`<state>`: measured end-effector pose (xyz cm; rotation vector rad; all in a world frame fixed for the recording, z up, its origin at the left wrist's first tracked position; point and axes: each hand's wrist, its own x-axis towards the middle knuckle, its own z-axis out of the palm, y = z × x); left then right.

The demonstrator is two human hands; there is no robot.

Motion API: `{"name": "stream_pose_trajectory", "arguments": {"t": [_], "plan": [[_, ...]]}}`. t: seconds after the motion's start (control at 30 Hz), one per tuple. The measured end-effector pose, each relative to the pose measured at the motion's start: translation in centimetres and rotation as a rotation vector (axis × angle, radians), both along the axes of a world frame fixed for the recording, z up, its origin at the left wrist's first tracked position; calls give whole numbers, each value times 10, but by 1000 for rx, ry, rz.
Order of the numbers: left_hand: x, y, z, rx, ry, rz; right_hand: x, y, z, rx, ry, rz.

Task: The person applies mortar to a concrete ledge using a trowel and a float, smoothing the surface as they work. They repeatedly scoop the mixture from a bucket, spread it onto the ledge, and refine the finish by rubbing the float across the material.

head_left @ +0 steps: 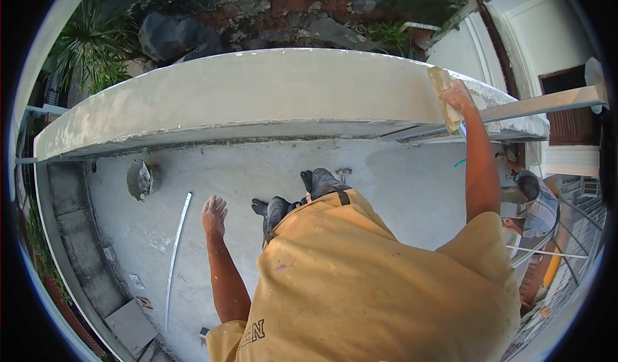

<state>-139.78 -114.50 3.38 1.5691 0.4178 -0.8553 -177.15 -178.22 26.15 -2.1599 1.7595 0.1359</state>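
Observation:
My right hand (pixel 457 96) is closed on a long, worn, yellowish plastering float (pixel 445 101). The float lies against the right part of the smooth grey plastered parapet wall (pixel 277 92), across its top face. My right arm is stretched out to the side. Out to the left, my left hand (pixel 214 215) hangs above the concrete floor with its fingers extended and nothing in it. Pale dust or plaster coats its fingers. A long straight metal strip (pixel 177 259) lies on the floor beside that hand.
A bucket (pixel 140 179) with grey residue stands near the wall at the left. A metal beam (pixel 541 104) crosses the wall's right end. Another person (pixel 537 201) is at work at the far right, by scaffold bars. A flat board (pixel 131 326) lies at the lower left.

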Motion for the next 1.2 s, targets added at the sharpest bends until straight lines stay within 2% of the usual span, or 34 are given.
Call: {"name": "stream_pose_trajectory", "arguments": {"t": [0.07,0.13,0.27,0.37,0.47,0.53,0.6,0.7,0.73,0.87,0.93,1.03,1.13,1.2], "plan": [[1,-35,17,-57,-16,-1,7,7,-21,-61,103,-20],[-1,-72,32,-132,-16,-15,47,53,-28,-79,169,60],[3,-147,48,-295,-16,15,81,97,11,6,86,230],[8,-177,71,-358,-44,-5,33,36,22,35,35,18],[10,-186,75,-415,-49,59,-3,-1,6,-67,91,-101],[14,-195,74,-452,-53,97,15,26,-28,-126,123,-10],[16,-204,65,-484,-79,145,53,79,-41,-46,326,312],[12,-212,69,-501,-107,149,39,65,2,39,19,149],[13,-213,71,-509,-109,135,25,50,11,-62,4,68],[13,-216,79,-518,-110,166,-27,-26,3,-70,140,-191],[15,-214,75,-504,-114,181,-14,-18,-37,-130,161,-59],[15,-218,73,-493,-110,201,29,23,-29,-156,193,180],[10,-220,74,-482,-97,218,24,-16,-9,178,-233,-31],[11,-222,74,-494,-92,232,27,-48,-19,223,-227,-16]]}}
